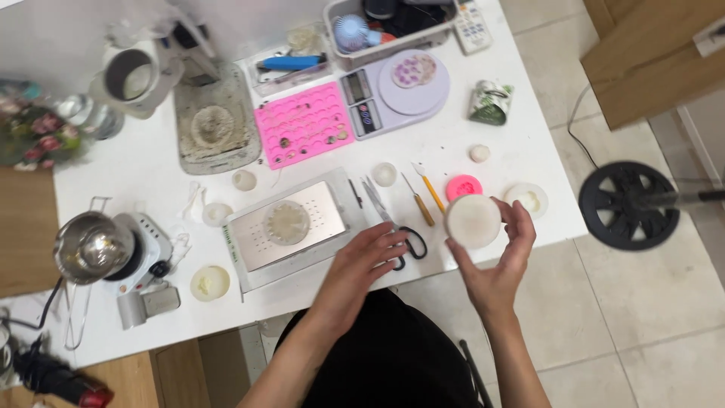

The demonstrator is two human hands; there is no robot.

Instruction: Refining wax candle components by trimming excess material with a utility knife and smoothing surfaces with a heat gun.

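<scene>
White surface (468, 147), seen from above, one person seated at its near edge. Right hand (504, 253): fingers curled round a round white silicone mould (473, 221), held just above the near right part of the surface, its flat face turned up. Left hand (368, 261): laid flat, fingers spread and holding nothing, fingertips touching the black-handled scissors (399, 230) that lie beside a metal tray (291, 225); the tray carries a clear round ribbed piece (287, 223). Just behind the held mould: a small pink round mould (463, 186), a white round mould (526, 198) to its right, and two thin tools with wooden handles (424, 198) to its left. Further back: a pink mould sheet with many small cavities (306, 125), a lilac kitchen scale (394, 94) bearing a round piece with purple spots, a grey tray of pale residue (215, 128). Far left: a steel pot on a small electric hotplate (98, 249). Floor at right: a black wheel-shaped stand base (628, 204).
</scene>
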